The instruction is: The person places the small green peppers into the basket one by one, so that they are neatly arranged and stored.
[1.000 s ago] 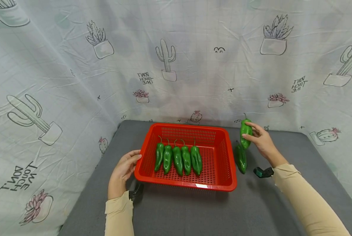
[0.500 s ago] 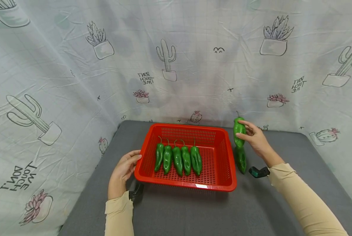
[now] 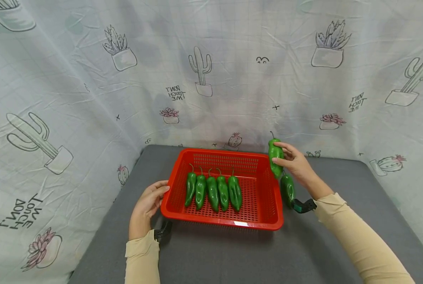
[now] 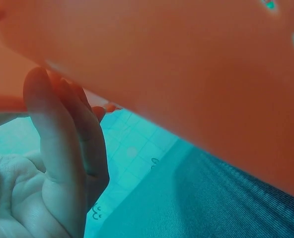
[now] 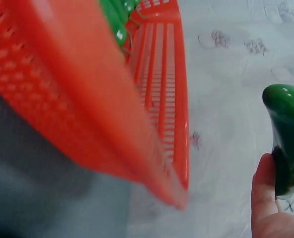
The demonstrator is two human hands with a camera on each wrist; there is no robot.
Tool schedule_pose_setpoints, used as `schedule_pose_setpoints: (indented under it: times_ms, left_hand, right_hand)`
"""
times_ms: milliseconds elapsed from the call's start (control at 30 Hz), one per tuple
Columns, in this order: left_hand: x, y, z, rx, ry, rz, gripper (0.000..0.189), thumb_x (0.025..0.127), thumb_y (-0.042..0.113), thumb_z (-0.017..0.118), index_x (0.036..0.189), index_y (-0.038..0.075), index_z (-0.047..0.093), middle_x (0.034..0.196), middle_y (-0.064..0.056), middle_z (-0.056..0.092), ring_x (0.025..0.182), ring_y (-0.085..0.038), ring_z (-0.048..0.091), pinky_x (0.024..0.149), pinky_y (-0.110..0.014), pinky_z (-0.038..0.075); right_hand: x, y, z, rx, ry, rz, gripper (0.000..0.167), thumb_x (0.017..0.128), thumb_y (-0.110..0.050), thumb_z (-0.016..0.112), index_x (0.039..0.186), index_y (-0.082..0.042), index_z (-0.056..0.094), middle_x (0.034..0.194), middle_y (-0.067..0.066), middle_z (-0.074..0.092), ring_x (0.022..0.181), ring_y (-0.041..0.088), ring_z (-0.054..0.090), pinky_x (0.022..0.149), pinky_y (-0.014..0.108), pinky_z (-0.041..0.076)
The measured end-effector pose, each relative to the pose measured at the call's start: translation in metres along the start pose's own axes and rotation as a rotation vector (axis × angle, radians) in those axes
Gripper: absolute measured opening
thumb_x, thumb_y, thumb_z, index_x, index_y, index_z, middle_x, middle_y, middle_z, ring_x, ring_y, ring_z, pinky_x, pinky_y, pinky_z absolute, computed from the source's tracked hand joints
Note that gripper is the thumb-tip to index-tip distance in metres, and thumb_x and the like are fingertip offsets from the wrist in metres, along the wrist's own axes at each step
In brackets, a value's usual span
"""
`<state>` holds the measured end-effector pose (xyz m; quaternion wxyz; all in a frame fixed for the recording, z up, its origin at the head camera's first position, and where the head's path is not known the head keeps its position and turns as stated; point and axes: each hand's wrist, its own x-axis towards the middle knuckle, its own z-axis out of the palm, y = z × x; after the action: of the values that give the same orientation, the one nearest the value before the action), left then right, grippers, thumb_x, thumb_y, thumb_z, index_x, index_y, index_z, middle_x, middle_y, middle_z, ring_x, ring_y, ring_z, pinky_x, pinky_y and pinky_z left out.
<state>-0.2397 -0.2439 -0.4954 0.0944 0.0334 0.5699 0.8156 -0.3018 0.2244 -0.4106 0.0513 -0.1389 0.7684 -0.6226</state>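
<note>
My right hand [image 3: 295,164] pinches a green pepper [image 3: 276,154] between thumb and fingers, stem pointing up, over the right rim of a red plastic basket [image 3: 222,224]. The right wrist view shows the same held pepper [image 5: 289,131] beside the basket's wall. At the basket's left side, my left hand [image 3: 148,201] grips the rim; in the left wrist view its fingers [image 4: 55,129] bend up against the red wall. Several green peppers [image 3: 213,193] lie side by side in the basket, stems away from me. Another green pepper [image 3: 287,189] lies on the table right of the basket, partly covered by the wrist camera.
The basket stands on a grey table [image 3: 204,256]. A pale cloth with printed cactus drawings [image 3: 232,79] hangs behind and at both sides. Inside the basket, bare red mesh [image 3: 249,197] shows right of the row of peppers.
My right hand has carried the held pepper leftward, from above the pepper on the table to the basket's right rim. The left hand and the basket stay in place.
</note>
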Motion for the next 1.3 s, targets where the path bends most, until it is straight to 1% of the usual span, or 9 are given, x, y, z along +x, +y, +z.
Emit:
schedule_pose_setpoints:
  times_ms: [133,167,267,433,567,800,1000,1200,1300]
  left_hand:
    - [0.0,-0.001,-0.001,-0.002,-0.004,0.004,0.017,0.096,-0.003,0.046,0.112,0.002,0.051,0.091,-0.003,0.069,0.078,-0.013,0.068,0.066,-0.026,0.057]
    - [0.0,-0.001,-0.001,-0.001,-0.006,0.004,0.017,0.096,-0.003,0.046,0.112,0.002,0.051,0.091,-0.003,0.069,0.078,-0.013,0.068,0.066,-0.026,0.057]
    - [-0.001,-0.001,0.0,0.0,-0.004,0.007,0.017,0.096,-0.002,0.046,0.111,0.002,0.052,0.091,-0.002,0.069,0.077,-0.013,0.068,0.066,-0.026,0.057]
    - [-0.001,-0.002,0.0,-0.003,0.005,0.005,0.017,0.096,-0.003,0.046,0.111,0.001,0.052,0.091,-0.002,0.069,0.077,-0.013,0.068,0.065,-0.025,0.057]
    - [0.0,-0.002,0.0,-0.002,0.011,-0.001,0.017,0.095,-0.003,0.047,0.111,0.002,0.052,0.09,-0.002,0.069,0.077,-0.012,0.068,0.066,-0.026,0.057]
    - [0.0,-0.001,0.0,-0.001,0.004,0.005,0.017,0.095,-0.003,0.046,0.11,0.002,0.052,0.091,-0.003,0.069,0.077,-0.013,0.068,0.067,-0.026,0.057]
    - [0.001,-0.001,0.0,-0.004,-0.006,0.004,0.017,0.095,-0.003,0.046,0.111,0.002,0.051,0.091,-0.003,0.069,0.077,-0.013,0.068,0.066,-0.026,0.057]
    - [0.0,-0.001,0.0,-0.008,0.001,-0.005,0.017,0.096,-0.003,0.047,0.111,0.002,0.051,0.091,-0.002,0.069,0.077,-0.013,0.068,0.067,-0.026,0.057]
    - [0.0,-0.001,0.001,-0.011,-0.001,-0.006,0.017,0.096,-0.002,0.047,0.112,0.001,0.05,0.091,-0.002,0.069,0.078,-0.013,0.068,0.067,-0.026,0.057]
  right_hand:
    - [0.004,-0.004,0.01,0.017,-0.025,-0.015,0.059,0.094,-0.014,0.06,0.146,-0.01,0.032,0.136,0.012,0.038,0.1,0.005,0.056,0.076,0.022,0.052]
    - [0.005,-0.005,0.013,0.02,-0.032,-0.019,0.059,0.094,-0.014,0.059,0.146,-0.01,0.031,0.136,0.012,0.037,0.1,0.004,0.056,0.076,0.022,0.052]
    - [0.008,-0.005,0.021,0.024,-0.051,-0.031,0.059,0.094,-0.012,0.058,0.146,-0.008,0.03,0.14,0.02,0.034,0.102,0.003,0.055,0.079,0.022,0.052]
    - [0.012,-0.003,0.034,0.035,-0.073,-0.039,0.06,0.094,-0.011,0.059,0.146,-0.008,0.03,0.138,0.019,0.037,0.104,0.005,0.055,0.08,0.023,0.052]
    - [0.014,0.0,0.043,0.038,-0.074,-0.009,0.06,0.092,-0.014,0.062,0.145,-0.011,0.033,0.137,0.018,0.039,0.104,0.007,0.055,0.081,0.024,0.052]
    - [0.017,0.003,0.057,0.048,-0.088,0.032,0.061,0.091,-0.015,0.064,0.144,-0.01,0.035,0.135,0.02,0.043,0.102,0.009,0.056,0.082,0.026,0.051]
    - [0.017,0.004,0.063,0.044,-0.089,0.059,0.061,0.09,-0.014,0.064,0.144,-0.011,0.035,0.135,0.02,0.044,0.101,0.01,0.056,0.082,0.028,0.051]
    - [0.018,0.005,0.071,0.056,-0.097,0.078,0.061,0.09,-0.014,0.065,0.144,-0.012,0.036,0.136,0.02,0.043,0.103,0.013,0.054,0.087,0.035,0.05]
    - [0.018,0.006,0.074,0.066,-0.096,0.088,0.062,0.089,-0.014,0.065,0.144,-0.011,0.036,0.136,0.021,0.042,0.103,0.014,0.054,0.087,0.036,0.049]
